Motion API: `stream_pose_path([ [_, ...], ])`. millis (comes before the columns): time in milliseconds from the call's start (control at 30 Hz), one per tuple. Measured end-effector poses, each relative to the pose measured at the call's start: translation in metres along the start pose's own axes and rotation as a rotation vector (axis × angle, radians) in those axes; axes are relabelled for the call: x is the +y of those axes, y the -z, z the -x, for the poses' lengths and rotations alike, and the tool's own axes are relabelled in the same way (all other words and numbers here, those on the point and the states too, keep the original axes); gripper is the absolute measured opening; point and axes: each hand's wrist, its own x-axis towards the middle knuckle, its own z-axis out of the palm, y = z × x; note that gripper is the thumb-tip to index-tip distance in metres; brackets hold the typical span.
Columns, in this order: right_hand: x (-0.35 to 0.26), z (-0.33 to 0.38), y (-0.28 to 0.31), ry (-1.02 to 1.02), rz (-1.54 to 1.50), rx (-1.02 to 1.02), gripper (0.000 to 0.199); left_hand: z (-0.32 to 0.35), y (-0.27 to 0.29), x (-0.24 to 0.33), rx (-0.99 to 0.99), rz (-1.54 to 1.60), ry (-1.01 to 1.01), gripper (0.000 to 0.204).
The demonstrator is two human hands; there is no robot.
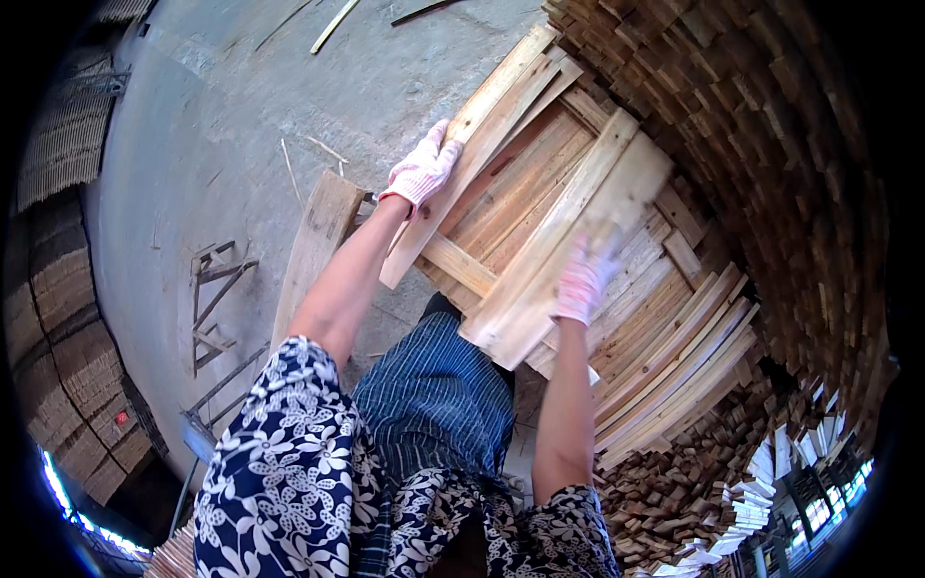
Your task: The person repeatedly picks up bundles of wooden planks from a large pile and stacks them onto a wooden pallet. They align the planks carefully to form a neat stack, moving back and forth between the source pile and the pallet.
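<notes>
My left hand [424,171], in a pale pink knit glove, grips the left edge of a long wooden plank [496,91]. That plank lies slanted along the left side of a stack of boards. My right hand [588,275], gloved alike, is over a wide pale board [540,275] right of the middle. Motion smears its fingers and the board's far end, so its grip cannot be made out. Between the two hands, more brown boards [525,183] lie side by side, with a crosspiece [458,265] at their near end.
A tall wall of stacked timber [761,125] rises on the right. Long boards [674,356] lie in a pile at the near right. On the left, a wooden board [318,241] leans by my arm, near a metal frame [217,299]. Thin offcuts [334,26] litter the concrete floor [212,106].
</notes>
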Motion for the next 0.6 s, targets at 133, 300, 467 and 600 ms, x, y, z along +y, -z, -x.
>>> stream_pose_path([
  [133, -0.07, 0.008, -0.055, -0.045, -0.149, -0.063, 0.084, -0.006, -0.007, -0.006, -0.056, 0.088, -0.139, 0.071],
  [300, -0.082, 0.019, -0.077, -0.004, -0.183, -0.16, 0.09, -0.01, 0.004, -0.009, -0.119, 0.021, -0.031, 0.074],
  [467, -0.068, -0.025, -0.08, 0.183, -0.5, 0.181, 0.081, -0.006, 0.009, 0.007, -0.139, -0.071, -0.047, 0.086],
  [600, -0.07, -0.023, -0.103, 0.419, -0.038, 0.235, 0.07, -0.008, 0.003, -0.008, -0.059, -0.212, 0.028, 0.092],
])
